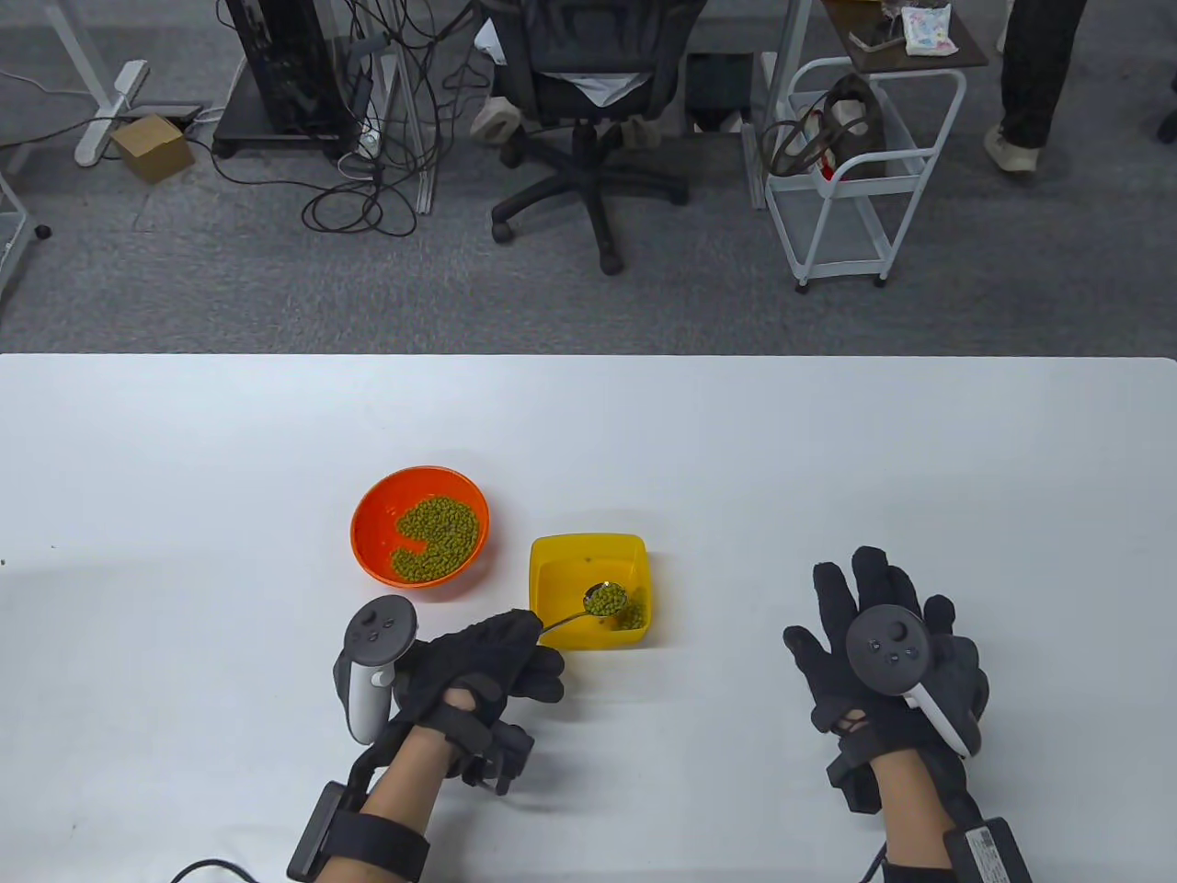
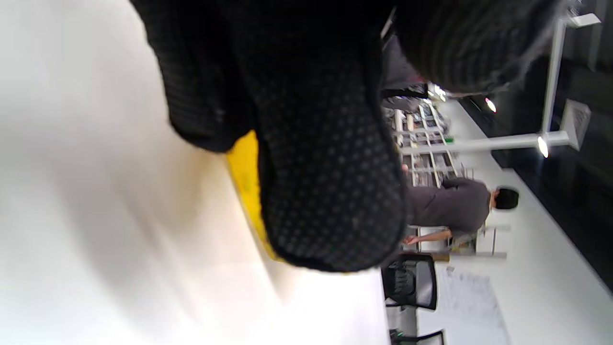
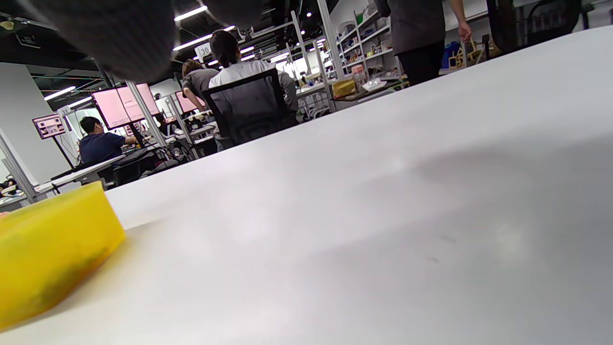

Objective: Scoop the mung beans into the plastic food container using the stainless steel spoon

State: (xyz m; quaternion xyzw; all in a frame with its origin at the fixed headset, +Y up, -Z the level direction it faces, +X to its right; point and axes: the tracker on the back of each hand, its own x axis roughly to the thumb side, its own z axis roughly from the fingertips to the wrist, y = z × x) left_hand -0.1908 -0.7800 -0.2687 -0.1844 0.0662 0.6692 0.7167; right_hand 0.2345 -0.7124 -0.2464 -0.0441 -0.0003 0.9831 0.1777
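Note:
An orange bowl [image 1: 368, 538] holds mung beans [image 1: 438, 538] at centre left of the table. To its right stands a yellow plastic container [image 1: 588, 561] with a few beans in its near right corner. My left hand [image 1: 501, 658] grips the handle of a stainless steel spoon [image 1: 565, 620]; its bowl, heaped with beans [image 1: 607, 600], hangs over the container's near right part. In the left wrist view my gloved fingers [image 2: 330, 191] hide most of the yellow container [image 2: 244, 167]. My right hand [image 1: 883, 644] rests flat on the table, fingers spread, holding nothing. The container's side [image 3: 48, 249] shows in the right wrist view.
The white table [image 1: 828, 460] runs wide around both vessels; its far edge lies well behind them. Beyond it on the floor are an office chair [image 1: 588, 101], a white trolley [image 1: 855, 175] and cables.

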